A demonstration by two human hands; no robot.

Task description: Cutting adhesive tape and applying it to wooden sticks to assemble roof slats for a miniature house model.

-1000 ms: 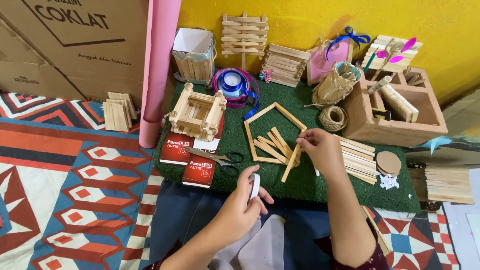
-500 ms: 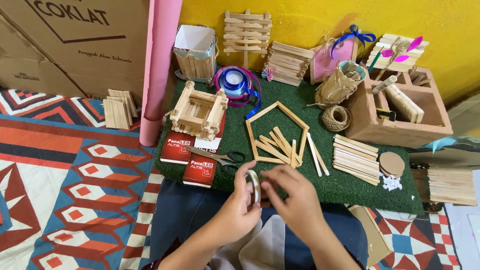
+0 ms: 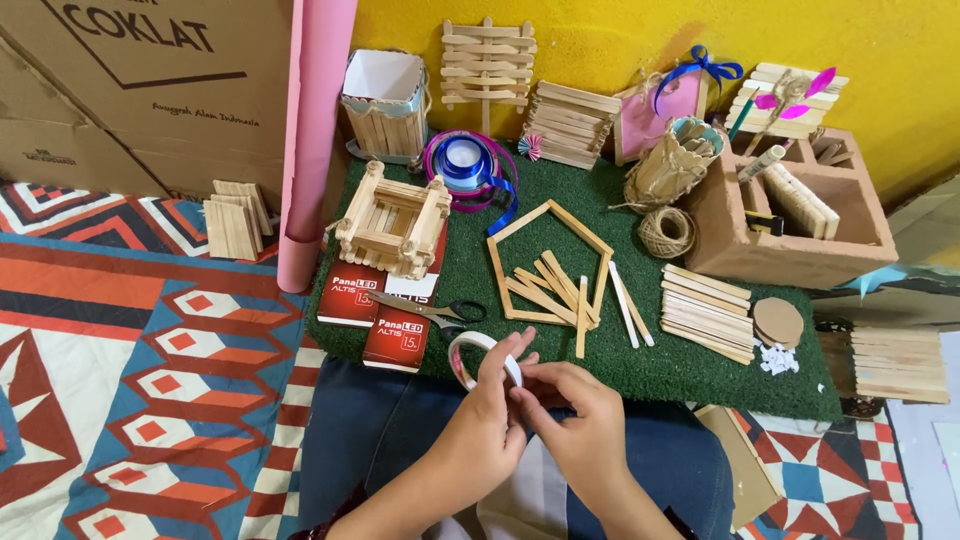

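Green mat (image 3: 700,370) | right hand (image 3: 575,415) left sticks (image 3: 550,290), joined left hand (image 3: 495,405) on tape roll (image 3: 480,360)

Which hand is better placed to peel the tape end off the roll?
Right hand, probably: its fingers pinch at the white tape roll's rim, while the left hand grips the roll.

A white ring-shaped roll of tape (image 3: 480,358) is held upright over the near edge of the green artificial-grass mat (image 3: 700,365), gripped by the left hand (image 3: 495,415) while its rim is picked at by the fingertips of the right hand (image 3: 572,412). Just beyond the roll, on the mat, black-handled scissors (image 3: 432,310) are laid beside two small red boxes (image 3: 372,310). Farther back on the mat, a house-shaped outline of wooden craft sticks (image 3: 548,265) is seen, with loose sticks inside it.
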